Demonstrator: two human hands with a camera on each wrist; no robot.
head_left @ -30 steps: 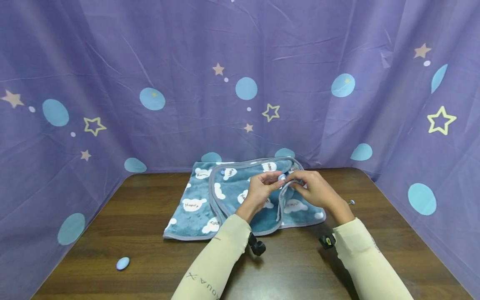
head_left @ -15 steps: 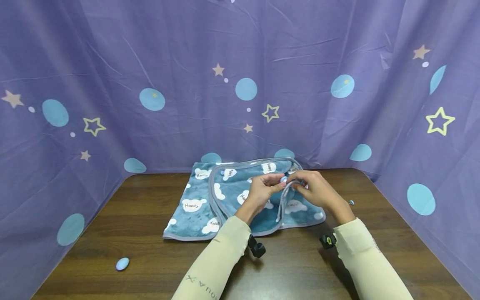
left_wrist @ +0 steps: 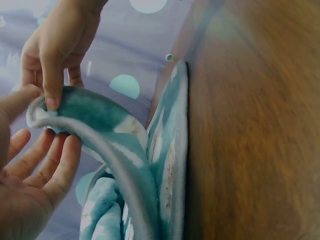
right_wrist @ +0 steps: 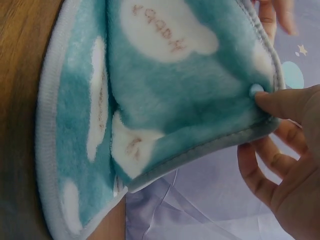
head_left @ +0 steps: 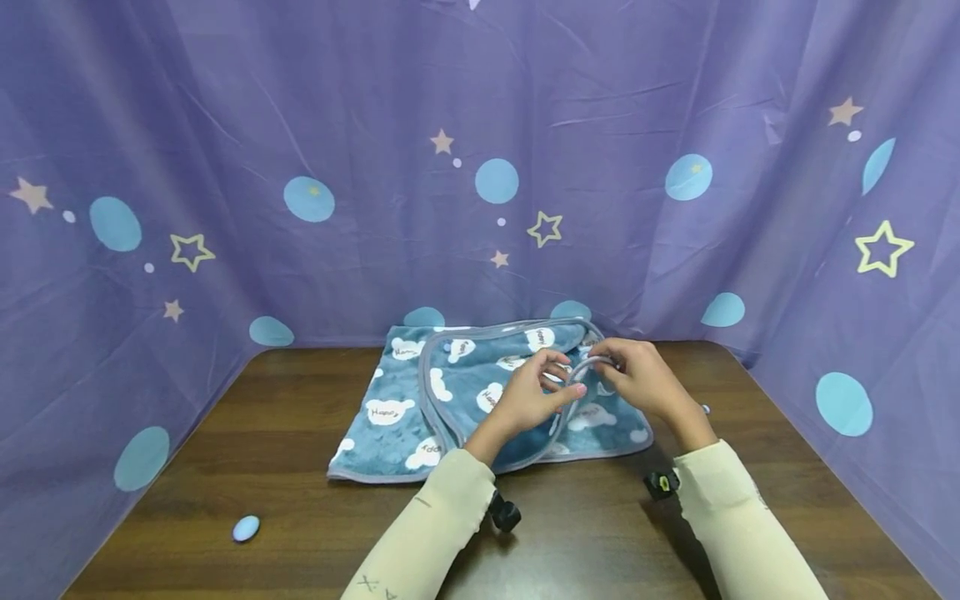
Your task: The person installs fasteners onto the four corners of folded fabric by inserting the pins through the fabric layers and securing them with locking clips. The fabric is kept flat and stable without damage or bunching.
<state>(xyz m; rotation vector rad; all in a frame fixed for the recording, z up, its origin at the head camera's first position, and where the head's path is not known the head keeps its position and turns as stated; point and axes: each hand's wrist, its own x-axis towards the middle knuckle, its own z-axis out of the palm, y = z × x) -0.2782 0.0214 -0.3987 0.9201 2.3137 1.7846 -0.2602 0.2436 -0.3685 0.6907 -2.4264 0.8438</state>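
Observation:
A teal blanket (head_left: 386, 412) with white bear-head shapes and grey edging lies folded on the table, one corner lifted. My right hand (head_left: 637, 377) pinches that raised corner between thumb and fingers. In the right wrist view, its thumb presses a small pale-blue round button-like piece (right_wrist: 256, 91) against the plush. My left hand (head_left: 528, 392) is just left of the corner, thumb and fingers spread apart. The left wrist view has the left fingertips (left_wrist: 70, 142) right at the grey edging, with the thumb away from it.
A pale-blue oval cap (head_left: 246, 528) lies at the front left of the wooden table (head_left: 300, 442). A small pin-like piece (head_left: 705, 408) is to the right of the blanket. Another small blue dot (head_left: 447, 346) shows on the blanket's upper left. A purple curtain (head_left: 360, 250) hangs behind.
The blue-and-white round piece between my left finger and thumb is out of sight in the head view. My left hand has spread its fingers and lowered slightly; the right still pinches the corner.

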